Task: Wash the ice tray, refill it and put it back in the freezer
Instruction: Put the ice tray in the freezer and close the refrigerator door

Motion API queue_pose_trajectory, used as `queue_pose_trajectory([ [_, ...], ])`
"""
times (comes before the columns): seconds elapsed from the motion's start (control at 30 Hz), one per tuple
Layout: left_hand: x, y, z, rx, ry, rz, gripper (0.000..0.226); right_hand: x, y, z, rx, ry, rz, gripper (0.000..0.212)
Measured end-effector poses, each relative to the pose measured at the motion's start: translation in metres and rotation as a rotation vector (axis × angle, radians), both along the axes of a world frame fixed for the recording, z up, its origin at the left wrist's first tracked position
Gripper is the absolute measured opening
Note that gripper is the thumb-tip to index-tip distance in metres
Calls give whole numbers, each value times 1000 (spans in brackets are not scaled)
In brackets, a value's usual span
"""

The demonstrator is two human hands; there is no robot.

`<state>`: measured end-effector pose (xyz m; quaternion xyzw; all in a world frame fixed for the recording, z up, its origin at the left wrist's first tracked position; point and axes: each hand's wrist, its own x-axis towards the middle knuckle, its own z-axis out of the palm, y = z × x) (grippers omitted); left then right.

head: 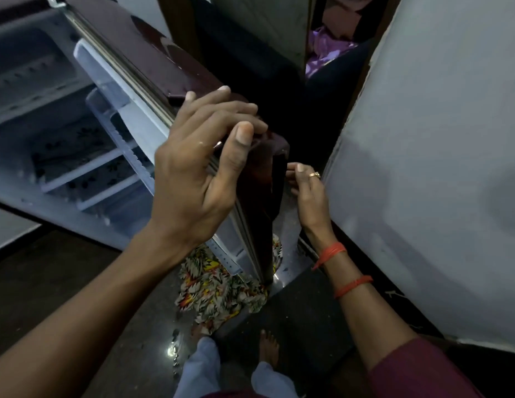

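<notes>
The fridge door [259,179] is seen wide open, with its thin edge turned toward the camera. It is dark red on the outside and white on the inside. Its top corner is gripped by the left hand [204,156]: the fingers [222,104] are laid over the top edge and the thumb [239,145] is pressed on the near side. The right hand [308,191] is held just beside the outer face of the door, with its fingers curled. It cannot be told if the door is touched or held by this hand. A gold ring [314,174] is worn on one finger, and red threads [331,251] are tied round the wrist.

The white inside of the fridge [26,116] is seen on the left, with shelves [86,168] in it. Where the ice tray is cannot be told from this view.

A bright patterned cloth [222,285] is spread on the dark, shiny floor [78,282] under the door. Bare feet [269,349] are seen below. A pale wall [423,168] is close on the right.
</notes>
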<state>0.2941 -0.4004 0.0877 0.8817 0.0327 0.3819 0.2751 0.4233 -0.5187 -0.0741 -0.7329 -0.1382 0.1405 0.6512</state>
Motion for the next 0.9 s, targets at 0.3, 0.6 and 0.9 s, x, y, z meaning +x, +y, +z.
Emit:
queue_pose_trajectory([
  [0.3, -60, 2, 0, -71, 2, 149, 35, -37, 15, 15, 18, 93, 461, 55],
  [0.6, -117, 23, 2, -86, -62, 311, 30, -78, 52, 22, 133, 154, 686, 98],
  [0.9, -173, 53, 4, -78, -63, 540, 29, -133, 107, 20, 174, 220, 859, 93],
])
